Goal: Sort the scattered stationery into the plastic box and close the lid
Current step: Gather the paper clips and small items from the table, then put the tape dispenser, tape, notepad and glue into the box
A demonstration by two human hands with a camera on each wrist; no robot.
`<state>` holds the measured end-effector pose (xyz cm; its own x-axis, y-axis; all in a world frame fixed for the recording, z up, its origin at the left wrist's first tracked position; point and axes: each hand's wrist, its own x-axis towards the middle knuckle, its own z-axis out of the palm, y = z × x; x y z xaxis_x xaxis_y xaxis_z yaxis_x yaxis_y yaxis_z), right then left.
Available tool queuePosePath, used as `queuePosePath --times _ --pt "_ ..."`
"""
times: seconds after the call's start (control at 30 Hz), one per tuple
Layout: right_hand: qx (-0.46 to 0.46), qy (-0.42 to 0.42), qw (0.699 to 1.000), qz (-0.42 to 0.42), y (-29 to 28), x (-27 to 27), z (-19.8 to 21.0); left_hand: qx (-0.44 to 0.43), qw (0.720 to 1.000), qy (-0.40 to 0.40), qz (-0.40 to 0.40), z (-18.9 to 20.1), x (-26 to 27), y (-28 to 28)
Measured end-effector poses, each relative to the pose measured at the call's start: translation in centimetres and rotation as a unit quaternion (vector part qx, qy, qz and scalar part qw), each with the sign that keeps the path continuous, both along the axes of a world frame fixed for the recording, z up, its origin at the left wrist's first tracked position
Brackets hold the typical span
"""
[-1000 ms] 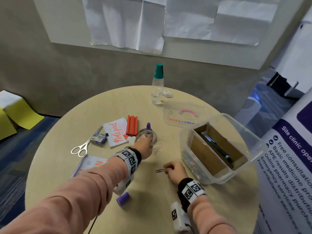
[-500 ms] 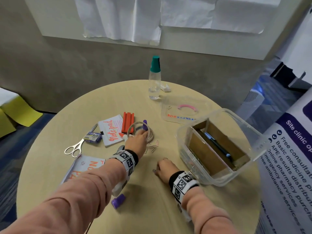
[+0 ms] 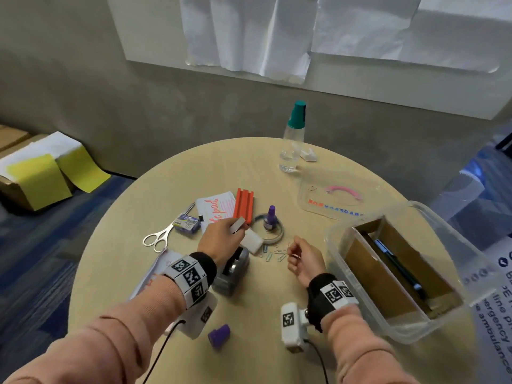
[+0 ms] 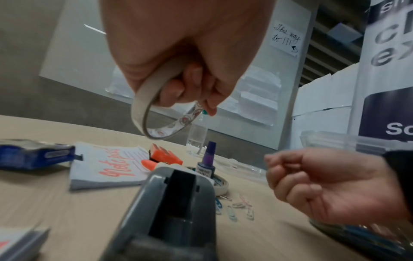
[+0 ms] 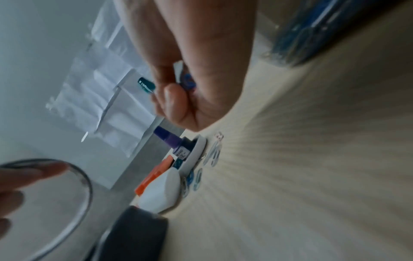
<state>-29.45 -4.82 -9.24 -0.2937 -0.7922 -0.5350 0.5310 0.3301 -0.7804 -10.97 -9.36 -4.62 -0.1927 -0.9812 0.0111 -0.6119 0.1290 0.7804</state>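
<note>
Mid-sort at a round worktop (image 3: 194,167): the left hand (image 3: 221,239) has its fingers curled through a tape roll (image 4: 154,106), lifted clear of the surface above the grey dispenser (image 3: 231,268), while the right hand (image 3: 304,257), fingers curled, pinches what looks like a paper clip (image 5: 186,80), though blur leaves that uncertain. The open box (image 3: 399,332) sits at about 4 o'clock on the worktop, just beside the right wrist, with a cardboard divider (image 3: 368,270) and a pen (image 3: 399,268) inside; its clear lid (image 3: 332,200) lies flat at 2 o'clock. Loose clips (image 3: 273,253) lie between the hands, a second tape ring (image 3: 273,231) around a purple ink bottle (image 3: 270,217) near centre, with notepad (image 3: 216,209), scissors (image 3: 159,236) and staple box (image 3: 187,224) toward 10 o'clock. The step in hand appears to be gathering small items; next, both loads should travel right and drop into the box's compartments, with much still left before the lid goes on.
</note>
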Motion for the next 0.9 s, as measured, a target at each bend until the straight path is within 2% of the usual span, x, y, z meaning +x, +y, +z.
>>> queuePosePath --times 0.03,0.07,0.1,0.13,0.17,0.2,0.23,0.33,0.37,0.5,0.53,0.63,0.7,0.73,0.77,0.8,0.83,0.87,0.9 --pt "0.020 0.109 0.993 0.031 -0.5 -0.1 -0.2 0.002 1.000 0.004 0.009 0.0 0.4 -0.1" --pt "0.045 0.240 0.966 0.079 -1.0 -0.3 -0.4 0.004 1.000 0.008 0.015 0.0 0.8 -0.1" --pt "0.061 0.370 0.918 0.129 -1.3 -0.6 -0.7 0.006 1.000 0.014 0.020 0.0 1.2 -0.1" --pt "0.064 0.462 0.867 0.174 -1.6 -0.8 -0.9 0.008 0.999 0.022 0.025 0.1 1.6 -0.1" --pt "0.069 0.514 0.827 0.219 -1.6 -0.8 -0.7 0.010 0.999 0.031 0.032 0.1 2.0 0.0" --pt "0.080 0.546 0.792 0.260 -1.6 -0.8 -0.9 0.011 0.998 0.043 0.041 0.0 2.3 0.1" --pt "0.090 0.561 0.771 0.289 -1.5 -0.9 -1.2 0.013 0.997 0.055 0.052 0.0 2.7 0.2" --pt "0.098 0.572 0.766 0.278 -1.6 -0.9 -1.6 0.025 0.994 0.072 0.073 -0.4 3.4 0.5" --pt "0.099 0.589 0.752 0.279 -1.6 -0.8 -1.6 0.031 0.994 0.077 0.076 -0.6 3.6 0.7" --pt "0.136 0.658 0.649 0.357 -1.4 0.2 -1.6 0.051 0.992 0.089 0.070 -0.7 3.4 1.4" --pt "0.146 0.662 0.634 0.372 -1.2 0.6 -1.6 0.052 0.992 0.098 0.065 -0.7 3.1 1.7" --pt "0.171 0.655 0.614 0.406 0.3 1.6 -1.6 0.048 0.990 0.120 0.061 -0.2 2.1 2.2" --pt "0.181 0.635 0.628 0.412 1.9 2.2 -1.5 0.046 0.990 0.127 0.047 0.2 1.3 2.5" --pt "0.178 0.611 0.657 0.405 2.8 2.2 -1.2 0.045 0.990 0.130 0.037 0.5 0.9 2.7" --pt "0.165 0.572 0.702 0.391 3.5 2.4 -0.7 0.042 0.989 0.136 0.029 0.7 0.6 2.7" --pt "0.141 0.506 0.771 0.361 4.4 2.4 -0.1 0.040 0.988 0.146 0.016 1.0 0.2 2.8" --pt "0.110 0.394 0.857 0.313 5.5 2.4 0.9 0.040 0.987 0.157 0.000 1.3 -0.3 2.9" --pt "0.073 0.240 0.935 0.250 6.5 2.3 2.0 0.039 0.985 0.167 -0.016 1.6 -0.7 3.0" --pt "0.029 0.080 0.980 0.180 7.6 2.0 3.2 0.039 0.983 0.176 -0.030 1.9 -1.2 3.1"
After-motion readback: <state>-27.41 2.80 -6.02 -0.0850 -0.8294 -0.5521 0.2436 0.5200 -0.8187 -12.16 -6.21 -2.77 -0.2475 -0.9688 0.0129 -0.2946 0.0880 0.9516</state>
